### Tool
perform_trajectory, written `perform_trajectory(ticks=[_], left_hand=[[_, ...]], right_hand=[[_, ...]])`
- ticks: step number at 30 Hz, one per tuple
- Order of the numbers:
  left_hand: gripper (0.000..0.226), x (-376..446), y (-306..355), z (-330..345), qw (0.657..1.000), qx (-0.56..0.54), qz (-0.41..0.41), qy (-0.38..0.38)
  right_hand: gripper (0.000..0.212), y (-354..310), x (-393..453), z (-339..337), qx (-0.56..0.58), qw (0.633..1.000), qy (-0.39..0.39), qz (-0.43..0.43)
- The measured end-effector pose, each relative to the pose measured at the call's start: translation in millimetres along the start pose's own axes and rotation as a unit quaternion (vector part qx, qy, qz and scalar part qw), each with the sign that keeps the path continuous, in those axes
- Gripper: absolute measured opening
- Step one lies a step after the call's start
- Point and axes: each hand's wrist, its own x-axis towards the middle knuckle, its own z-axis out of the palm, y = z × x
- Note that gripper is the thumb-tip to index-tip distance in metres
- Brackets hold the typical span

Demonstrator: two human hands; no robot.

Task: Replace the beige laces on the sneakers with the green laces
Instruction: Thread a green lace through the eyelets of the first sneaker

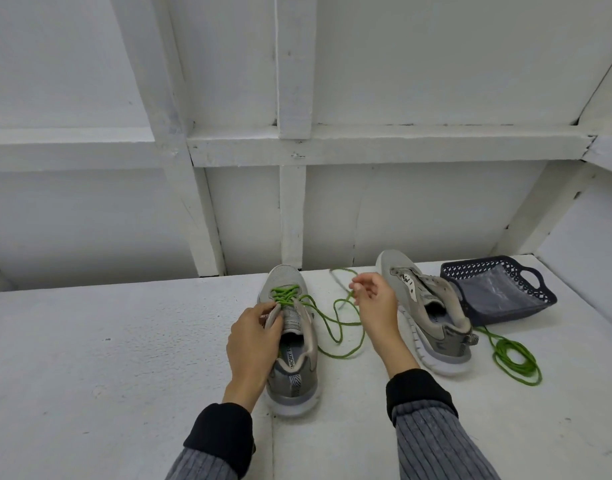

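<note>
So the near shoe (290,337) sits toe-away on the white table (124,341), heel toward the person, which makes sense since you want the eyelets facing you while lacing. The left hand (252,337) has its grip curled round the shoe's left collar and eyelet edge, thumb and fingers pinching it, I'd guess to keep the shoe from sliding while the lace gets tugged. The green lace (332,327) is already crossed through the lower eyelets, and its loose end loops on the table just right of the shoe. The right hand (373,303), right of the shoe, has its grip partly closed, fingertips pinching the lace and lifting it, probably pulling slack through. The second shoe (432,317) sits farther right, tilted on its side with no lace that I can see in it, so that one looks undone. Beyond it to the right there's a dark basket (498,289), and a second green lace (515,362) lies coiled near that shoe's heel, handy for later. No beige laces visible anywhere.
</note>
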Motion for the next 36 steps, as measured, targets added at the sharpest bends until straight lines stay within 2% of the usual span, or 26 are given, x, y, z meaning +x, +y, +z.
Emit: perform_trajectory(ticks=[2,4,7,11,13,15,18,23,28,32,36], left_hand=[[0.019,-1,0,-1,1.0,0.003,0.011,0.012],[0.015,-2,1,-2,1.0,0.009,0.022,0.018],[0.012,-2,1,-3,0.999,0.029,0.037,0.018],[0.013,1,0,-5,0.999,0.023,0.029,0.006],[0.012,3,0,-7,1.0,-0.001,0.025,-0.014],[0.014,5,0,-11,0.999,-0.026,0.009,-0.037],[0.018,14,-6,-17,0.996,-0.059,-0.018,-0.063],[0.02,24,-17,-22,0.981,-0.156,-0.06,-0.099],[0.025,22,-18,-22,0.966,-0.217,-0.083,-0.113],[0.027,21,-17,-21,0.961,-0.234,-0.092,-0.115],[0.029,22,-18,-20,0.962,-0.235,-0.092,-0.108]], right_hand=[[0.029,-8,1,3,0.029,0.999,-0.024,-0.01],[0.028,-13,-1,6,0.021,0.999,-0.026,-0.028],[0.016,-17,-5,10,-0.018,0.998,-0.014,-0.058],[0.002,-17,-14,22,-0.118,0.987,-0.049,-0.098],[0.007,-15,-15,30,-0.151,0.981,-0.076,-0.092],[0.005,-15,-17,39,-0.134,0.981,-0.117,-0.072],[0.015,-16,-19,50,-0.122,0.976,-0.16,-0.086],[0.007,-18,-21,66,-0.196,0.952,-0.187,-0.142],[0.014,-14,-23,74,-0.297,0.917,-0.219,-0.154],[0.013,-9,-26,78,-0.319,0.911,-0.209,-0.154],[0.01,-5,-27,84,-0.252,0.945,-0.161,-0.13]])
